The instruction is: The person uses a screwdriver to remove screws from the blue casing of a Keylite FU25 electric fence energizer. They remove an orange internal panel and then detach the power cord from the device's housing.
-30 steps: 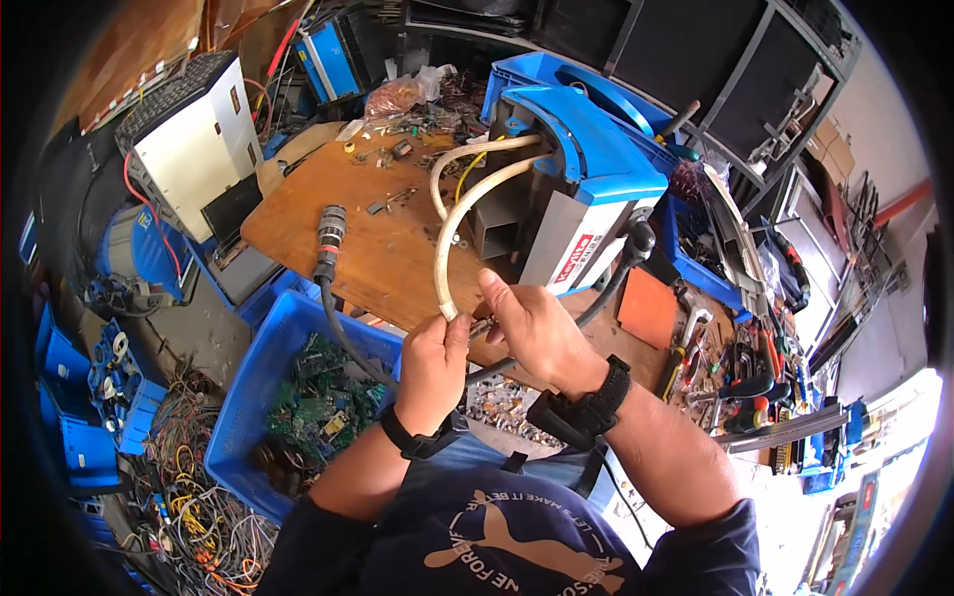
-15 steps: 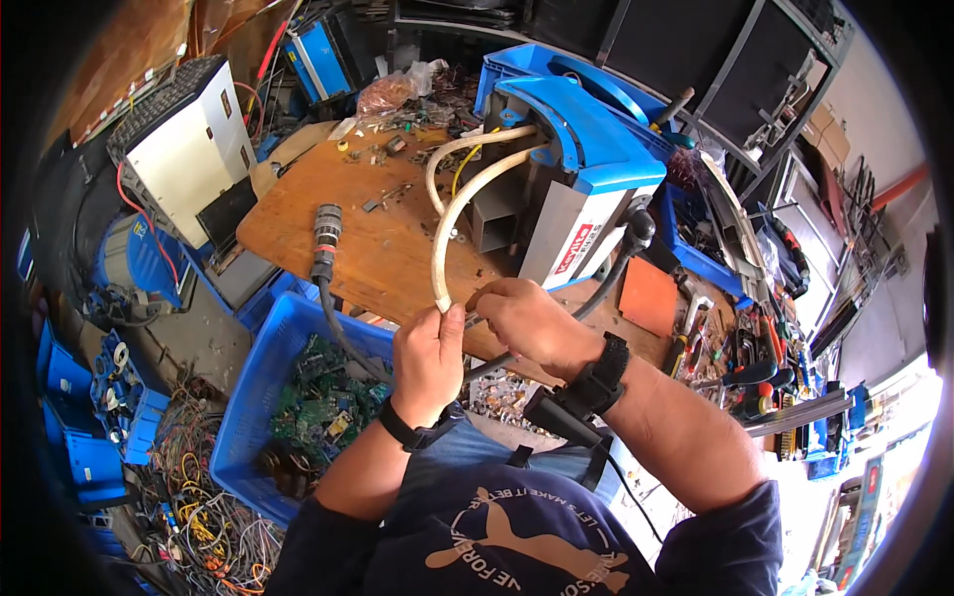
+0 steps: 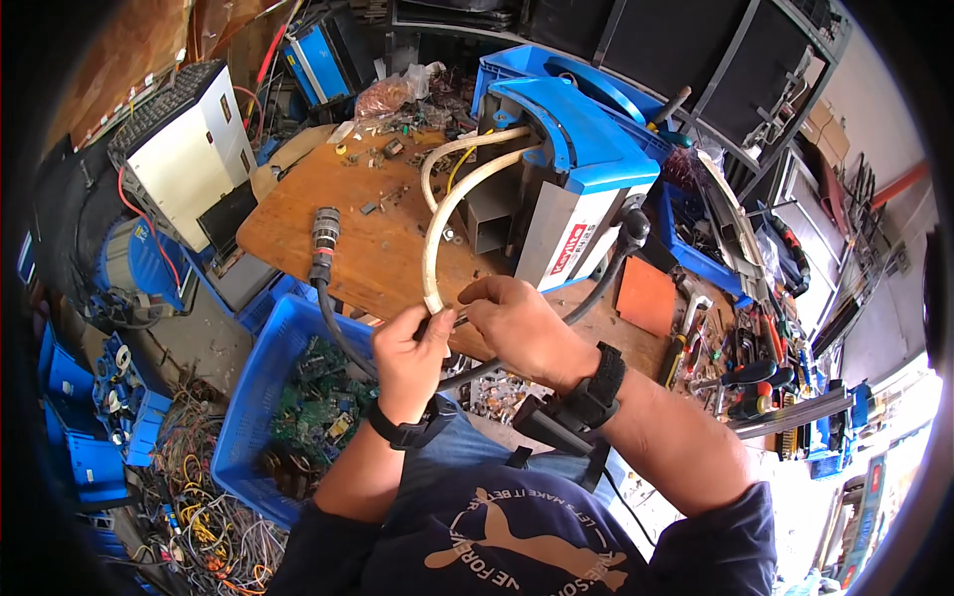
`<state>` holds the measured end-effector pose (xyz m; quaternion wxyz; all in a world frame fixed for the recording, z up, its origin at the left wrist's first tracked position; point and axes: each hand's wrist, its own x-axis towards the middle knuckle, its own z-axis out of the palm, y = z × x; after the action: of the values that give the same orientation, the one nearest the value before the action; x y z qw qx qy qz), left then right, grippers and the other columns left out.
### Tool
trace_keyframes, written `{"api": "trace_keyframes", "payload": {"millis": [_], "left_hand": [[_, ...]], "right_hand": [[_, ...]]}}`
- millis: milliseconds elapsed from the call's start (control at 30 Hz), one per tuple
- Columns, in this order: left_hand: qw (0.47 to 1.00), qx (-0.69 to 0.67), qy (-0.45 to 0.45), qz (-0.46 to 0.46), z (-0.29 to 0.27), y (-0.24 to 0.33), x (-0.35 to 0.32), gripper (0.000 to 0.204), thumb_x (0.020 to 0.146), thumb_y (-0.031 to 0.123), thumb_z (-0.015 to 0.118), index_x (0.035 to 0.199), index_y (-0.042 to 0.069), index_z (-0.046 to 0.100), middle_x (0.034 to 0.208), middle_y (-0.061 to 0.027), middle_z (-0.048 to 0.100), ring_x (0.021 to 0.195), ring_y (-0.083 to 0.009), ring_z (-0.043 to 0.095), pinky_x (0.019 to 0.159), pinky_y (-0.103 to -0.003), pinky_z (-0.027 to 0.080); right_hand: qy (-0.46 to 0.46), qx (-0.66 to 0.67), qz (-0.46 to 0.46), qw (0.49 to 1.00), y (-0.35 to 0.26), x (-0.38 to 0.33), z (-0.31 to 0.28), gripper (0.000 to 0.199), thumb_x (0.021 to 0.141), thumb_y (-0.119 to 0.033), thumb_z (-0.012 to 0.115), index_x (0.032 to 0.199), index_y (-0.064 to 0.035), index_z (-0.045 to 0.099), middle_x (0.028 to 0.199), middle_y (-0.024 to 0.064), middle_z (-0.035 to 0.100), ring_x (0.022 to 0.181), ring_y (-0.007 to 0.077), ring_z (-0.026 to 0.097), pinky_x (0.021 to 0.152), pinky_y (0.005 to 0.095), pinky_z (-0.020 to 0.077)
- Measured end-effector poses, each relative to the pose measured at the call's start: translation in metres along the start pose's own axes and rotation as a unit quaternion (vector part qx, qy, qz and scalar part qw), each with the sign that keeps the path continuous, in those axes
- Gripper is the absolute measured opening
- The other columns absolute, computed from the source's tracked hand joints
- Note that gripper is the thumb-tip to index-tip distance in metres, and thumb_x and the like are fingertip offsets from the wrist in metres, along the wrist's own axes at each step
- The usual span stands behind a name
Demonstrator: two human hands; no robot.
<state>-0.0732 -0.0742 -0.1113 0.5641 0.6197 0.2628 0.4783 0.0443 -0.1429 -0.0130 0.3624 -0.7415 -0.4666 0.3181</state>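
Observation:
Two cream-sleeved cables curve out of a blue and silver machine housing (image 3: pixel 586 199) on the wooden bench. The nearer cream cable (image 3: pixel 434 233) bends down towards me, and my left hand (image 3: pixel 405 363) grips its lower end between thumb and fingers. Just right of that end is my right hand (image 3: pixel 527 328), its fingers bent into a pinch; whatever lies between them is too small to make out. Below both hands passes a thick black cable (image 3: pixel 596 298) from the housing's side. Its round metal connector (image 3: pixel 325 233) lies at the bench's left part.
Under the bench's left edge stands a blue crate (image 3: pixel 238 417) of green circuit boards. Hand tools (image 3: pixel 760 368) crowd the right side, by an orange square plate (image 3: pixel 646 296). Loose wires (image 3: pixel 209 517) cover the floor at lower left. A white cabinet (image 3: pixel 189 149) stands far left.
My left hand has shifted slightly left and down with the cable end, its thumb now raised along it. My right hand's index finger has lifted and bent; the housing appears slightly further left.

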Motion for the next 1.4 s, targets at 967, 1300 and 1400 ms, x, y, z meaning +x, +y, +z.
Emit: {"api": "trace_keyframes", "payload": {"millis": [967, 1300, 1400], "left_hand": [[0.971, 0.048, 0.232, 0.034, 0.024, -0.036, 0.026, 0.044, 0.1, 0.028, 0.046, 0.072, -0.003, 0.059, 0.055, -0.0045, 0.051, 0.052, -0.0123, 0.043, 0.05, -0.032, 0.035], [0.976, 0.044, 0.213, 0.019, 0.02, -0.023, 0.031, 0.046, 0.1, 0.03, 0.046, 0.072, -0.003, 0.059, 0.055, -0.0098, 0.053, 0.051, -0.0157, 0.043, 0.051, -0.034, 0.037], [0.98, 0.099, 0.165, 0.043, 0.017, -0.014, 0.014, 0.036, 0.098, 0.019, 0.045, 0.075, -0.004, 0.059, 0.06, -0.0124, 0.056, 0.053, -0.0212, 0.049, 0.054, -0.035, 0.039]], "right_hand": [[0.059, 0.074, 0.004, 0.995, 0.031, 0.012, 0.034, 0.035, 0.083, -0.02, 0.052, 0.092, 0.0101, 0.065, 0.084, 0.0304, 0.065, 0.086, 0.0397, 0.066, 0.08, 0.0405, 0.0511], [0.063, 0.02, 0.013, 0.998, 0.019, 0.005, 0.037, 0.034, 0.084, -0.021, 0.053, 0.096, 0.0095, 0.063, 0.096, 0.0334, 0.062, 0.092, 0.0426, 0.064, 0.086, 0.0422, 0.0505], [0.062, 0.026, 0.0, 0.998, 0.021, 0.003, 0.028, 0.031, 0.084, -0.018, 0.054, 0.095, 0.0084, 0.064, 0.098, 0.032, 0.062, 0.09, 0.0425, 0.064, 0.084, 0.0432, 0.0511]]}}
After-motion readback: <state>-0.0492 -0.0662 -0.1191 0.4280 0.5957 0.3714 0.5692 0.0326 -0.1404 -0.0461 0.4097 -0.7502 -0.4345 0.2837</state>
